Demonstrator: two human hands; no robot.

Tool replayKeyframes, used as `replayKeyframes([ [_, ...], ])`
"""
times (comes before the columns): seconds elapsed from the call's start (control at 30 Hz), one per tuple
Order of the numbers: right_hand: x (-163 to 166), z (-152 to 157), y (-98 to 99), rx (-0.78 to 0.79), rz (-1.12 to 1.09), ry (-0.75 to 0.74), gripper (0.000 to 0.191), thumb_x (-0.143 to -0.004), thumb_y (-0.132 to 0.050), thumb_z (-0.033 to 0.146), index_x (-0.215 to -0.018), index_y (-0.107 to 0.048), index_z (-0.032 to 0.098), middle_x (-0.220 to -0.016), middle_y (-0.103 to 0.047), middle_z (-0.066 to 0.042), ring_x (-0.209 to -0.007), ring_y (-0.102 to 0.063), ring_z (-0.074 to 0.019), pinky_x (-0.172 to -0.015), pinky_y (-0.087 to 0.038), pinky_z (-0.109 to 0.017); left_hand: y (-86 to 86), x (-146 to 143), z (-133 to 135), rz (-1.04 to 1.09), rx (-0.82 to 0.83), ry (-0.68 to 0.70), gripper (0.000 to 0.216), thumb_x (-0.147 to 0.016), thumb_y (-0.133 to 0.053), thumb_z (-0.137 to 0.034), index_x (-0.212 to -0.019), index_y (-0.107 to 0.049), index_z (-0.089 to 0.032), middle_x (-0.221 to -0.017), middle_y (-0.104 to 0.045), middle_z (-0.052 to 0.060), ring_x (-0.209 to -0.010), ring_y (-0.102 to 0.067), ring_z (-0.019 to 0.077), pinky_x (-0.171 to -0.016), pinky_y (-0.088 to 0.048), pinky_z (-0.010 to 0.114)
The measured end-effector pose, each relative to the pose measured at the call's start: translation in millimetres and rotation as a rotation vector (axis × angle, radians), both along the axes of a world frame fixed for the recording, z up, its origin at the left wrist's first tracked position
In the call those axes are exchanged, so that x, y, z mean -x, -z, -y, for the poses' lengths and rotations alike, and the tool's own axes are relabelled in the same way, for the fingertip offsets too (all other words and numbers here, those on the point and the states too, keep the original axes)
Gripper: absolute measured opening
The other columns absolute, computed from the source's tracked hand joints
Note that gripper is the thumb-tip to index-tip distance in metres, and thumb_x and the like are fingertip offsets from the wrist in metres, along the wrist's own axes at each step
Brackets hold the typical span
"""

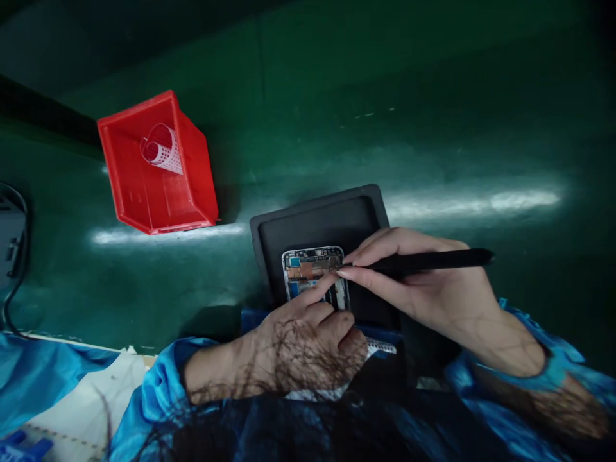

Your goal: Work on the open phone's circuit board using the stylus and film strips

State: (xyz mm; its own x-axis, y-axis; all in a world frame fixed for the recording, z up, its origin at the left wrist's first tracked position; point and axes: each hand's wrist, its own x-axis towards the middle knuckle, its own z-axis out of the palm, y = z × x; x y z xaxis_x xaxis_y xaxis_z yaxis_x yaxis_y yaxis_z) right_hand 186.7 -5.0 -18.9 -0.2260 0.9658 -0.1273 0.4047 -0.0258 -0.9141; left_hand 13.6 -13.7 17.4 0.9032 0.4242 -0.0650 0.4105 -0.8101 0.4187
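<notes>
Over on the green bench [433,115], red bin [135,192] holds a curled perforated sheet [161,149]; right hand [423,289] pinches a black stylus [433,260], left hand [308,340] spread on a phone [312,269].

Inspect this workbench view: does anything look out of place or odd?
The red plastic bin sits askew on the green bench, holding a curled perforated white sheet. Dark branching streaks cross the left hand, perhaps hair near the camera; I cannot tell.

Glossy bright-blue sleeves [154,391], loosely gathered at wrists; hands [308,340] bare
</notes>
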Motion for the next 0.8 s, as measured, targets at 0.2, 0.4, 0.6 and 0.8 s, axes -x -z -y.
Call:
replayKeyframes([
  [0.2, 0.3, 2.3, 0.7, -0.004, 0.016, 0.033, 0.010, -0.071, -0.066, 0.032, -0.075, -0.058, 0.027, -0.076, -0.066, 0.006, -0.072, -0.067, -0.0113, -0.064, -0.057, -0.024, -1.8, -1.8, -0.9, -0.032, 0.077, -0.010, 0.018, -0.074, -0.032, -0.016, -0.067, -0.049, -0.020, -0.060, -0.052, -0.004, -0.045, -0.041, 0.0087, -0.098, -0.022, 0.040],
  [0.4, 1.2, 0.6, -1.0, -0.020, 0.002, 0.021, 0.011, -0.071, -0.067, 0.030, -0.076, -0.059, 0.025, -0.076, -0.065, 0.005, -0.071, -0.066, -0.0095, -0.064, -0.056, -0.021, -7.9, -8.3, -4.3, -0.067, -0.012, 0.032, 0.018, -0.073, -0.033, -0.015, -0.067, -0.050, -0.017, -0.055, -0.049, -0.002, -0.045, -0.043, 0.0113, -0.088, -0.034, 0.043],
  [0.6, 1.2, -0.5, 0.2, 0.001, 0.024, 0.005, 0.010, -0.072, -0.066, 0.031, -0.077, -0.058, 0.027, -0.077, -0.066, 0.006, -0.071, -0.067, -0.0112, -0.064, -0.058, -0.024, -11.0, -15.0, -4.3, -0.110, -0.063, 0.051, 0.021, -0.073, -0.033, -0.016, -0.067, -0.053, -0.016, -0.050, -0.047, -0.001, -0.045, -0.045, 0.0129, -0.083, -0.039, 0.043],
  [0.8, 1.8, -1.5, -1.6, -0.020, 0.027, -0.031, 0.010, -0.073, -0.065, 0.028, -0.079, -0.056, 0.027, -0.078, -0.066, 0.006, -0.074, -0.068, -0.0111, -0.067, -0.059, -0.023, -13.4, -20.9, -3.2, -0.100, -0.176, 0.023, 0.021, -0.072, -0.034, -0.013, -0.066, -0.054, -0.014, -0.051, -0.052, 0.002, -0.044, -0.046, 0.0140, -0.069, -0.046, 0.043],
])
